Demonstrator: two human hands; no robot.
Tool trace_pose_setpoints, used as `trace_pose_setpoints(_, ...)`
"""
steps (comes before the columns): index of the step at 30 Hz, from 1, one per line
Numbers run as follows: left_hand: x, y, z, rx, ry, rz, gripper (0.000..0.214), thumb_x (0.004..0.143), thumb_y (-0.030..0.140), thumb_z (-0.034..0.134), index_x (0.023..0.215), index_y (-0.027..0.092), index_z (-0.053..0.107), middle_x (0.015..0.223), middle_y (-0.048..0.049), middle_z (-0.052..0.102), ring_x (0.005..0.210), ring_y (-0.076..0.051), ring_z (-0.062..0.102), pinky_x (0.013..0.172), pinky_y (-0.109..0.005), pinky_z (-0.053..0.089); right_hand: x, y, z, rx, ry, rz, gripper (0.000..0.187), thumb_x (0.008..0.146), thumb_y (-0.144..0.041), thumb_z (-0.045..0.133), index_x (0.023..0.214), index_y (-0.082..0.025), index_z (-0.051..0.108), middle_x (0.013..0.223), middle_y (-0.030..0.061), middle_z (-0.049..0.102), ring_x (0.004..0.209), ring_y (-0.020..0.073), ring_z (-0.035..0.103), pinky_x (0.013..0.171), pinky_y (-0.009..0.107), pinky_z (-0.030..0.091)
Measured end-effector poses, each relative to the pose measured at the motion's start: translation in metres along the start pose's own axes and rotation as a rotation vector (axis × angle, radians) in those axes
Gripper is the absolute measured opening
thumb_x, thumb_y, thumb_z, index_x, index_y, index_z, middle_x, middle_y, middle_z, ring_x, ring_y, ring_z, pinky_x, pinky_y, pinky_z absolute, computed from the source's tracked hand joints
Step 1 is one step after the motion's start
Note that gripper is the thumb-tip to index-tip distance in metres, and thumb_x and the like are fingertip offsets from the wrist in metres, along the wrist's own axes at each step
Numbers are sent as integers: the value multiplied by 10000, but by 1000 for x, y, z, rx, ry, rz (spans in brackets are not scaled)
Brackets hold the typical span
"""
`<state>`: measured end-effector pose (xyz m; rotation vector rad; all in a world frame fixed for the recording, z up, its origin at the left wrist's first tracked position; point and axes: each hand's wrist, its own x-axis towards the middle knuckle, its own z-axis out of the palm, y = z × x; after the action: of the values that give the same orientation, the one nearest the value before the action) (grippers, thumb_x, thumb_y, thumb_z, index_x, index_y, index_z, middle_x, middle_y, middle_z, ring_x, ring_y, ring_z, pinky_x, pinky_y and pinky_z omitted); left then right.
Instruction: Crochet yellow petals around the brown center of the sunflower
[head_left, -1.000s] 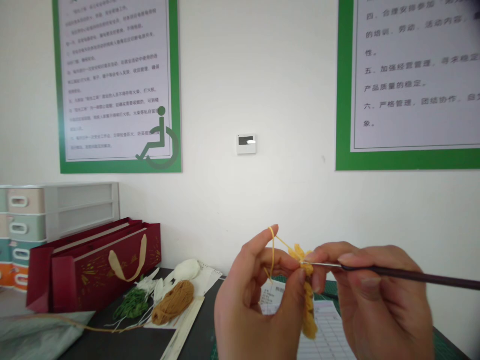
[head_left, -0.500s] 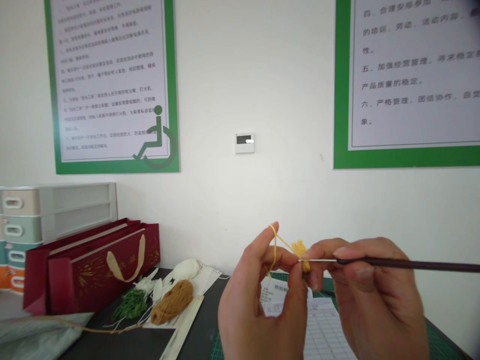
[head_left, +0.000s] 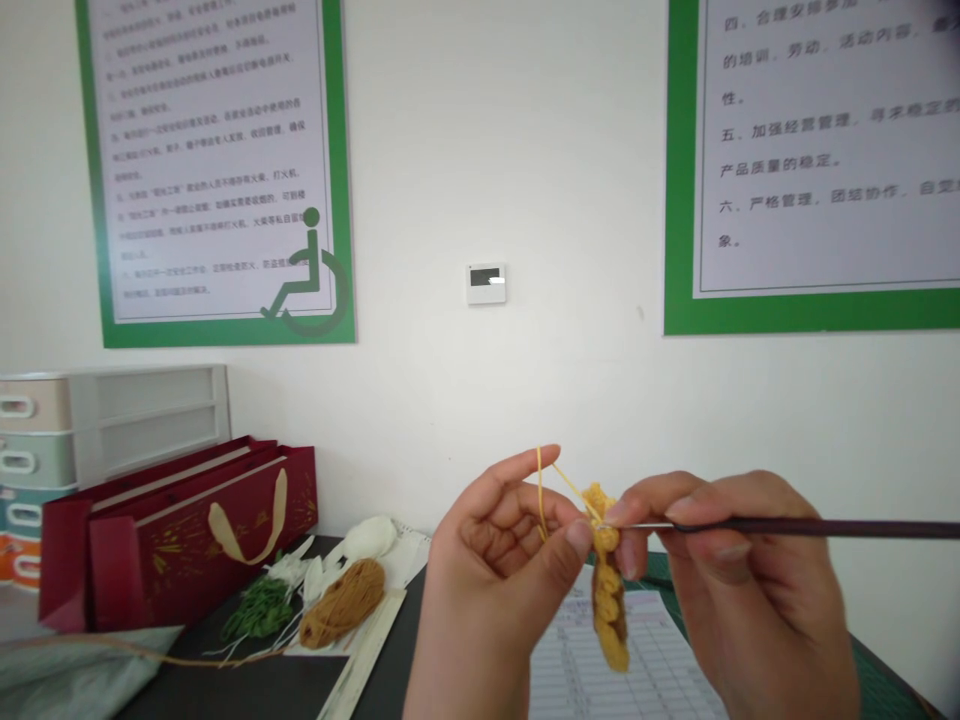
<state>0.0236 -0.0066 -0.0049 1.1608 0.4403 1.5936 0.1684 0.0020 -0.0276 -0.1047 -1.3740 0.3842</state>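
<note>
Between my hands hangs a narrow yellow crochet piece (head_left: 611,610), its bumpy lower part dangling freely. My left hand (head_left: 502,570) pinches its upper edge between thumb and fingers. A strand of yellow yarn (head_left: 570,482) loops over the raised left index finger and runs down to the piece. In my right hand (head_left: 742,570) lies a crochet hook (head_left: 780,526), held level with its dark handle pointing right. The hook's metal shaft meets the piece near its top; the very tip is hard to make out. Right fingertips touch the piece's right side.
A printed sheet (head_left: 592,660) lies on a green cutting mat (head_left: 885,680) beneath my hands. Left on the dark table are brown yarn (head_left: 343,603), green yarn (head_left: 259,608), a white bundle (head_left: 371,537), a ruler (head_left: 367,650) and red gift bags (head_left: 202,540). Drawers (head_left: 142,420) stand behind.
My left hand has turned, its index finger now leaning right and the thumb lying over the piece's edge. The crochet piece's hanging length has come into view. The right hand stays nearly still.
</note>
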Motion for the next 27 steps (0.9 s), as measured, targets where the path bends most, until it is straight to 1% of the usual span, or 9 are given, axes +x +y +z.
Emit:
trace_pose_setpoints(4, -1, 2, 0, -40, -31, -42, 435, 714, 147, 915, 1126, 169, 776, 722, 4, 727, 650, -94, 621, 666, -218, 469, 3, -5, 0, -26, -29, -57, 93, 1008, -248, 602, 1020, -231, 692, 936, 63, 795, 593, 163, 718, 560, 334, 616)
trace_pose_setpoints(8, -1, 4, 0, -67, -58, -91, 437, 717, 153, 914, 1132, 164, 780, 734, -5, 717, 658, -123, 631, 672, -254, 470, 5, -10, 2, -78, -33, -107, 112, 998, -238, 619, 1032, -235, 726, 922, 71, 810, 571, 175, 730, 535, 343, 630)
trace_pose_setpoints(11, -1, 4, 0, -88, -61, -86, 432, 709, 150, 918, 1121, 164, 786, 728, -4, 717, 647, -122, 621, 657, -252, 460, 2, -11, 3, -144, -31, -158, 139, 991, -197, 621, 1060, -237, 734, 950, 71, 816, 591, 174, 742, 554, 344, 647)
trace_pose_setpoints(14, -1, 4, 0, -90, -44, -70, 406, 720, 132, 910, 1107, 166, 793, 716, -1, 719, 652, -108, 620, 685, -236, 471, -2, -12, 1, -226, -34, -222, 169, 982, -165, 629, 1079, -239, 746, 991, 71, 821, 634, 177, 762, 577, 343, 666)
trace_pose_setpoints(17, -1, 4, -1, -80, -45, -58, 388, 731, 135, 903, 1103, 176, 801, 723, -4, 724, 654, -107, 626, 669, -226, 473, -6, -13, -2, -308, -72, -252, 206, 988, -159, 618, 1125, -246, 744, 1042, 76, 820, 691, 189, 780, 589, 350, 679)
trace_pose_setpoints(20, -2, 4, -2, -72, -50, -48, 397, 732, 141, 904, 1113, 186, 802, 734, -6, 728, 657, -106, 629, 665, -220, 477, -9, -13, -6, -367, -117, -292, 263, 989, -124, 595, 1190, -243, 717, 1124, 73, 803, 760, 184, 786, 638, 353, 694)
trace_pose_setpoints(22, -3, 4, -2, -62, -47, -45, 408, 732, 146, 907, 1122, 190, 798, 734, -5, 725, 660, -108, 633, 671, -222, 488, -8, -12, -5, -384, -124, -334, 292, 983, -100, 586, 1215, -234, 701, 1159, 68, 791, 799, 176, 786, 671, 345, 700)
trace_pose_setpoints(24, -3, 5, -1, -48, -41, -36, 410, 732, 152, 910, 1123, 192, 794, 738, -3, 721, 669, -109, 635, 669, -220, 495, -6, -12, -2, -404, -129, -357, 304, 975, -82, 584, 1209, -232, 705, 1149, 61, 792, 805, 170, 787, 684, 331, 703)
trace_pose_setpoints(27, -5, 5, 0, -19, -38, -14, 401, 752, 163, 899, 1134, 192, 784, 753, -7, 718, 695, -114, 638, 683, -223, 514, -4, -12, 3, -404, -81, -379, 298, 969, -72, 586, 1175, -237, 724, 1110, 44, 800, 769, 153, 786, 688, 309, 701)
